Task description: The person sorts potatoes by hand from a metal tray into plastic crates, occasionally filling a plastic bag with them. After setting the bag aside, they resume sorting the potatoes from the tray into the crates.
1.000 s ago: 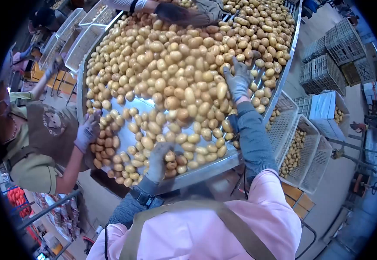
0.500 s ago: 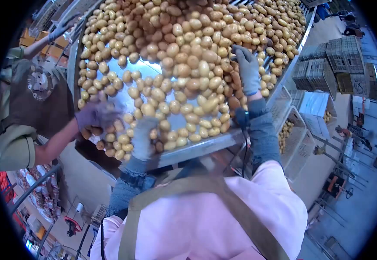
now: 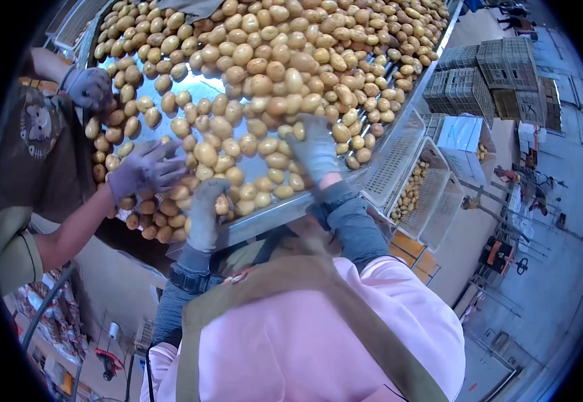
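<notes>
Many yellow-brown potatoes point(image 3: 261, 84) lie on a metal sorting table point(image 3: 264, 220). At the table's near edge, my left hand point(image 3: 203, 211), in a pale grey glove, curls its fingers around a potato point(image 3: 222, 204). My right hand point(image 3: 316, 153), gloved the same way, is over the near right part of the potatoes. Between its thumb and fingers sits a potato point(image 3: 299, 130); the glove hides part of the grip. Loose potatoes surround both hands.
On the left, a co-worker's purple-gloved hand point(image 3: 145, 171) and other gloved hand point(image 3: 90, 89) are over the potatoes. Plastic crates point(image 3: 442, 214), one with potatoes, stand right of the table. Stacked grey crates point(image 3: 509, 63) and a white box point(image 3: 462, 144) are beyond.
My right hand has come back left and nearer to me from the far right side. My left hand has shifted slightly left. The co-worker's far hand has moved down to the potatoes.
</notes>
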Demonstrator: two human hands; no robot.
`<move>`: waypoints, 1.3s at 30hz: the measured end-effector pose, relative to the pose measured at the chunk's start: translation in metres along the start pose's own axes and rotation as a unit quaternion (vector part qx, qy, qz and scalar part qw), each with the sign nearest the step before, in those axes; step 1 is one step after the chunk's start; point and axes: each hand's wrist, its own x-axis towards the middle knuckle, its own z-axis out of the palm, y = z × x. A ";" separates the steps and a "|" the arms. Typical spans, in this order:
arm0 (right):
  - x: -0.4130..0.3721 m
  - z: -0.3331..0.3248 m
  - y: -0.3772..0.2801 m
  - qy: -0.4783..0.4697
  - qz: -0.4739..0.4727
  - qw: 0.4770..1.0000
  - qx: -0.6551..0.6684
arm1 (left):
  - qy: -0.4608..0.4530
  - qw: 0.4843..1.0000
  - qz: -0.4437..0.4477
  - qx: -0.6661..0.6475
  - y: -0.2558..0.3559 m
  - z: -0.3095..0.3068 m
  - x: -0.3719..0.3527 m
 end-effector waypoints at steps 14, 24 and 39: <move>-0.117 -0.030 0.007 0.132 -0.092 0.923 0.350 | -0.172 0.964 0.202 0.018 0.103 0.107 0.072; -0.164 0.004 0.053 -0.035 0.178 0.471 0.863 | -0.412 0.803 0.208 0.377 0.090 0.243 0.196; -0.120 -0.067 0.019 0.158 0.111 0.793 0.578 | -0.349 0.882 -0.107 -0.298 0.122 0.130 0.137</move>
